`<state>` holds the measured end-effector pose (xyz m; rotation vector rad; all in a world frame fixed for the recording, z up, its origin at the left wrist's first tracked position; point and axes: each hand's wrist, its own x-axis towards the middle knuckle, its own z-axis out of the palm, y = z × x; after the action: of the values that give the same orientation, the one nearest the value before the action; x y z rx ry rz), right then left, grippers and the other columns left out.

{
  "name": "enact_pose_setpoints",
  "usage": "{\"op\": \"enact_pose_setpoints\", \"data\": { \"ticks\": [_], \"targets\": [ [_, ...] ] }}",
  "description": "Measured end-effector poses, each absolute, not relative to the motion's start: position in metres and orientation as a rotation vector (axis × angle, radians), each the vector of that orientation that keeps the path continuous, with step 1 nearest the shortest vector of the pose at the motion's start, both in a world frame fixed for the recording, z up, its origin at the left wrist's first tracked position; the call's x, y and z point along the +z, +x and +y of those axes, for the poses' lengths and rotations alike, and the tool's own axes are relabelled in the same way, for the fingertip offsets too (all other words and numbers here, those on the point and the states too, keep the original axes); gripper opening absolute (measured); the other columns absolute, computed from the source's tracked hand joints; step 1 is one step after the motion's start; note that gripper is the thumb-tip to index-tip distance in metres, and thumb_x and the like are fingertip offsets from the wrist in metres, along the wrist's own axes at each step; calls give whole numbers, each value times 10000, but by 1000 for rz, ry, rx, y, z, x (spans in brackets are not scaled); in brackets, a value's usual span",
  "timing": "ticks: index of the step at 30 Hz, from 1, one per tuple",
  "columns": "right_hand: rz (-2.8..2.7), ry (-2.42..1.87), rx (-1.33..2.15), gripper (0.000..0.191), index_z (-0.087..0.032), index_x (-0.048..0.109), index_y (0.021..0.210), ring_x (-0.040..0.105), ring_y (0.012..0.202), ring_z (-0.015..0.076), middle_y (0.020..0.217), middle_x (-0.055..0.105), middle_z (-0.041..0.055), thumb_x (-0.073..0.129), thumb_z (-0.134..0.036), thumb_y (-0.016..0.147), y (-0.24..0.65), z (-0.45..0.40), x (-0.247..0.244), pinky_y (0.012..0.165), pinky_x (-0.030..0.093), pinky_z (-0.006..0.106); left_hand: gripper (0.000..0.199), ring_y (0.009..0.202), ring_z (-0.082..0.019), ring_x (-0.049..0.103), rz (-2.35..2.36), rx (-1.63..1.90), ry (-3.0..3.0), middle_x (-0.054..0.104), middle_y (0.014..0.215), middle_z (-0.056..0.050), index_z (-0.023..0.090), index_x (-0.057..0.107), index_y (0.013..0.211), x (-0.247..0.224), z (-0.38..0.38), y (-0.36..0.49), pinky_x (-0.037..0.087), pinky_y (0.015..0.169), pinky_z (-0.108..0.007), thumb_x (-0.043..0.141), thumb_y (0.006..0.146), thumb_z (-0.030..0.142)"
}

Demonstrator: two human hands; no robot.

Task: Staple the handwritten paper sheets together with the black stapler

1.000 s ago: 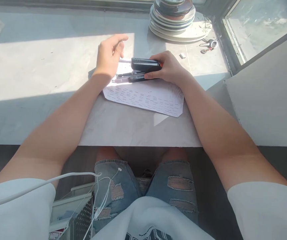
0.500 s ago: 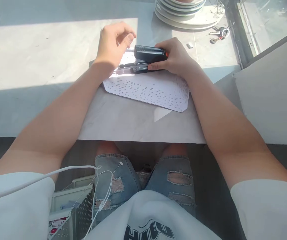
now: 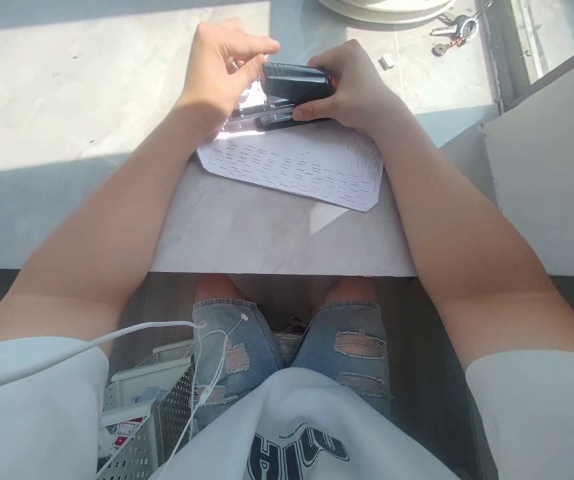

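Observation:
A black stapler (image 3: pixel 297 81) lies over the printed white paper (image 3: pixel 291 163), its upper arm raised from its base. My right hand (image 3: pixel 349 87) is wrapped round the stapler's right end, thumb on the lower part. My left hand (image 3: pixel 221 67) is at the stapler's left end, thumb and index finger close to the tip of the upper arm. Whether those fingers pinch anything is too small to tell. Beneath the left hand, a clear, shiny item and a dark pen-like thing lie partly hidden on the paper.
White plates (image 3: pixel 391 12) stand at the top edge, with keys (image 3: pixel 459 30) to their right. A small whitish block (image 3: pixel 387 62) lies beyond my right hand. White cables (image 3: pixel 157 325) hang over my lap, beside a perforated basket (image 3: pixel 154 420) below the table (image 3: pixel 267 247).
My left hand has come closer to the stapler's tip, its index finger stretching further right. The whole view has shifted a little, so the plates show less.

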<state>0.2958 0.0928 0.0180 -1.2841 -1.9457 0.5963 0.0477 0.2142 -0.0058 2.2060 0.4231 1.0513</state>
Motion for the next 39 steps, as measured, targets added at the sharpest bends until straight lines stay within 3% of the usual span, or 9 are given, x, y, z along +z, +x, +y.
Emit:
{"op": "enact_pose_setpoints", "data": {
  "ticks": [3,6,12,16,21,27,33,39],
  "targets": [
    [-1932,-1322,551,460,-199,502,648,268,732,140,702,332,-44,942,-328,689,295,93,18,668,130,340,204,1012,-327,692,501,984,2229,774,1094,-16,475,861,1114,3,201,45,612,844,-576,809,925,528],
    [-1889,-1329,523,481,-200,473,641,257,728,141,702,328,-41,938,-322,670,296,94,18,664,117,340,248,1237,-339,642,615,844,2321,807,1037,39,550,849,1096,18,181,42,594,903,-564,710,891,570],
    [-1835,-1328,553,470,-205,491,634,280,724,139,682,333,-44,947,-310,672,296,93,18,665,130,332,165,1029,-285,720,559,911,2231,812,1073,90,503,854,992,30,165,43,613,947,-507,736,885,462],
    [-1810,-1309,497,498,-199,474,615,263,704,130,668,319,-47,961,-298,640,297,96,16,659,124,334,123,1018,-256,724,605,906,2279,815,1063,103,487,841,967,24,174,43,621,960,-483,786,873,431],
    [-1708,-1343,476,382,-199,515,629,301,703,131,685,367,-41,895,-186,589,298,98,13,653,149,328,90,1031,-266,734,659,917,2327,819,1005,109,493,835,931,21,180,42,613,980,-490,800,895,418],
    [-1683,-1347,473,355,-197,518,622,304,700,130,675,367,-40,871,-185,580,297,99,11,656,145,333,247,917,-277,771,484,1005,2294,812,943,43,354,861,922,14,186,44,632,852,-530,849,826,126],
    [-1696,-1333,481,392,-195,485,609,289,696,129,671,346,-41,876,-192,582,299,101,10,650,136,338,377,877,-280,763,487,997,2307,806,904,55,400,858,894,12,188,45,613,771,-532,832,733,60],
    [-1694,-1332,460,362,-192,511,631,304,701,128,684,363,-39,871,-179,594,298,100,9,654,144,338,366,867,-266,762,468,1002,2306,816,928,62,399,865,888,12,188,43,614,739,-516,821,752,62]
  ]
}}
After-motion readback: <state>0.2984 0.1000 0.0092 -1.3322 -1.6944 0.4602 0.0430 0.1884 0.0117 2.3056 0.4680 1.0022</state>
